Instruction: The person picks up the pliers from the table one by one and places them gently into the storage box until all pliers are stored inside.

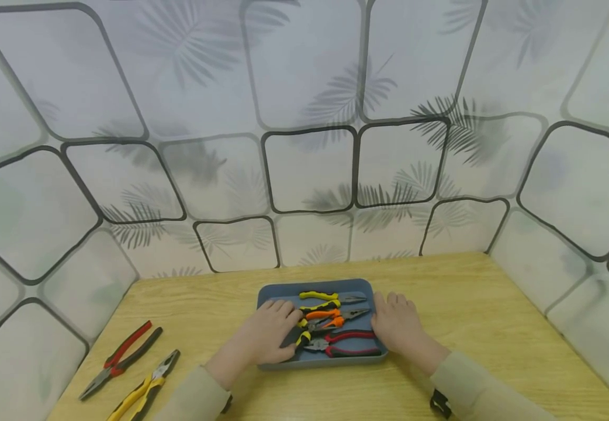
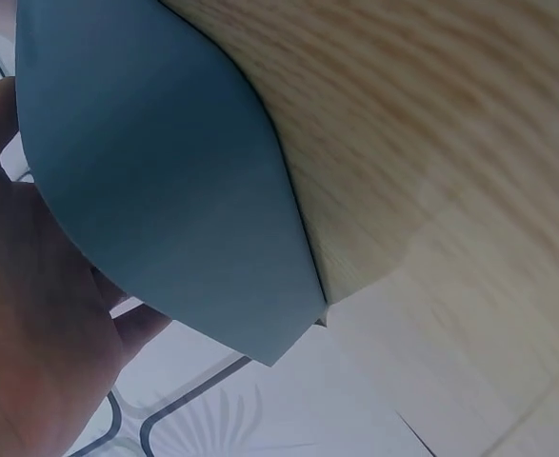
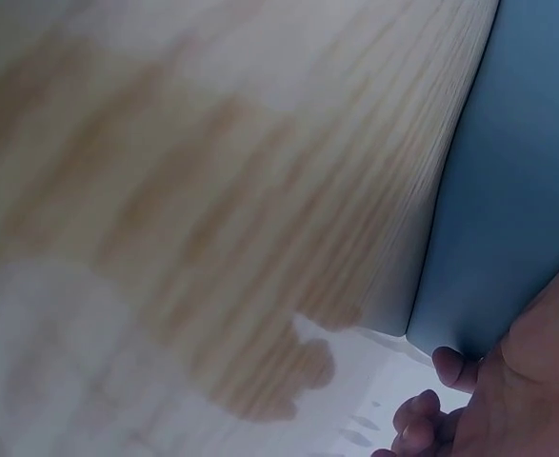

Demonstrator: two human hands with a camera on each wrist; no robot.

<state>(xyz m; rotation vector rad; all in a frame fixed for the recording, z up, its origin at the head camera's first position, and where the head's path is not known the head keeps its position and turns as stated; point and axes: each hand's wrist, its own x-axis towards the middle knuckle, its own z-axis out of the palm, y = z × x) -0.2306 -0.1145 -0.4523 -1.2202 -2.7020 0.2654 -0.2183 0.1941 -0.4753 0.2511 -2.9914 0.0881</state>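
A blue-grey tray [image 1: 336, 361] on the wooden table holds several pliers. My left hand [image 1: 266, 333] reaches over its left rim and grips pliers with yellow-and-black handles [image 1: 303, 338], whose handle ends it hides. To their right lie pliers with red-and-black handles [image 1: 352, 352], orange-handled pliers [image 1: 338, 321] and, at the back, long-nose pliers with yellow-and-black handles [image 1: 319, 296]. My right hand [image 1: 399, 323] holds the tray's right rim. In the left wrist view the tray's outer wall [image 2: 165, 190] stands beside the left hand; the held pliers are hidden there.
Left of the tray, red-and-black long-nose pliers [image 1: 120, 356] and yellow-and-black pliers [image 1: 149, 383] lie on the wooden table [image 1: 220, 304]. Patterned white walls [image 1: 310, 169] enclose the table at the back and both sides.
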